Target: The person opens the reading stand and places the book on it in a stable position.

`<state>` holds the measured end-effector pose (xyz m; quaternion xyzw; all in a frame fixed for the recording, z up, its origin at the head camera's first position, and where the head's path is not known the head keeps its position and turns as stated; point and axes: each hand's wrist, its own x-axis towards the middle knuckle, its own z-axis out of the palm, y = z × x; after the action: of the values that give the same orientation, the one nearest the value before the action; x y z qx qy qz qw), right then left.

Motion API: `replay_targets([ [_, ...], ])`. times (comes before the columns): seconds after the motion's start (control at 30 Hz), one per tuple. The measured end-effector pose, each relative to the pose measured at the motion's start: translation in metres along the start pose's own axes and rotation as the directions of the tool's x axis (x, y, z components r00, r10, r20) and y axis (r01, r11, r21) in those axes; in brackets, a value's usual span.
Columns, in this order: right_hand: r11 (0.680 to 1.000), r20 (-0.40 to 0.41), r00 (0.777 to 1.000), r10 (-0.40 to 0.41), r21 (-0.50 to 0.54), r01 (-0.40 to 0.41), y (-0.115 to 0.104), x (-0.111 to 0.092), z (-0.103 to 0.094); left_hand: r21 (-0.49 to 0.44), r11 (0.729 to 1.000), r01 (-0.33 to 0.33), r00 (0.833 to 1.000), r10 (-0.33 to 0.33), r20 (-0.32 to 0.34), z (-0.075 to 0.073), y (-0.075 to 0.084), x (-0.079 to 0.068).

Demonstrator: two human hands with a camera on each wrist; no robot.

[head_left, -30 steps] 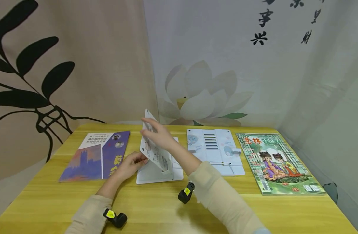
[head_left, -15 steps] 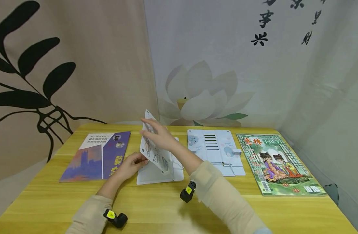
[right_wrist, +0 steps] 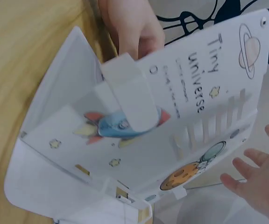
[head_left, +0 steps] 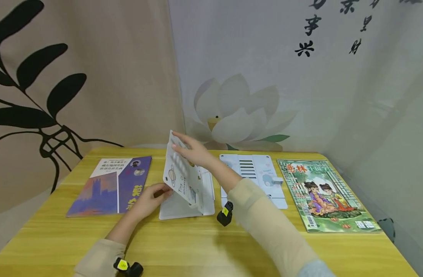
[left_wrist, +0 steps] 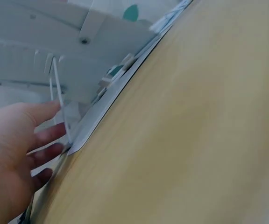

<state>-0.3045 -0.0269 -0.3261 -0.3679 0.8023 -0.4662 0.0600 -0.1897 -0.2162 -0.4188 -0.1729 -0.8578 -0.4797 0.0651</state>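
A white folding book stand [head_left: 178, 169], printed "Tiny universe" with a rocket and planets, stands on the table with its panel tilted up from its base plate [head_left: 175, 209]. Behind the panel, my left hand [head_left: 150, 201] has thumb and index fingertips at a thin wire leg [left_wrist: 59, 88], pinching it low near the base. My right hand [head_left: 195, 152] rests at the panel's upper edge, its fingers extended. In the right wrist view, the right hand's fingers [right_wrist: 253, 163] are spread beside the panel, and a white clip [right_wrist: 130, 91] shows on its front.
To the left lies a purple book [head_left: 111, 186]. A second pale blue book stand [head_left: 247, 169] lies flat right of the first, partly behind my right arm. Farther right is a green magazine [head_left: 327, 196]. A curtain [head_left: 135, 77] hangs behind the wooden table [head_left: 184, 246].
My right hand has shifted up and slightly right along the panel's edge. The panel leans slightly differently. My left hand stays low behind the stand.
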Motion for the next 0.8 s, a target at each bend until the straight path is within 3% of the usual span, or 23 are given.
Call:
replay_targets([
  [0.17,0.999,0.067,0.997,-0.041,-0.022,0.042,0.002,0.006,0.000,-0.017,1.000,-0.012,0.989,0.009,-0.151,0.006,-0.004,-0.015],
  [0.27,0.995,0.114,0.992,-0.059,-0.072,0.067,0.001,0.008,0.002,-0.036,0.998,-0.057,0.968,0.047,-0.246,0.008,0.003,-0.023],
  [0.37,0.991,0.149,0.988,-0.028,-0.127,0.047,-0.001,0.008,0.004,-0.048,0.990,-0.136,0.942,0.114,-0.314,0.010,0.017,-0.029],
  [0.57,0.988,0.148,0.989,0.017,-0.157,0.006,-0.001,0.007,0.007,0.023,0.965,-0.262,0.898,0.253,-0.361,0.017,0.044,-0.029],
  [0.8,0.985,0.110,0.994,0.009,-0.171,0.010,-0.001,0.005,0.010,0.123,0.948,-0.295,0.863,0.319,-0.392,0.021,0.056,-0.025],
])
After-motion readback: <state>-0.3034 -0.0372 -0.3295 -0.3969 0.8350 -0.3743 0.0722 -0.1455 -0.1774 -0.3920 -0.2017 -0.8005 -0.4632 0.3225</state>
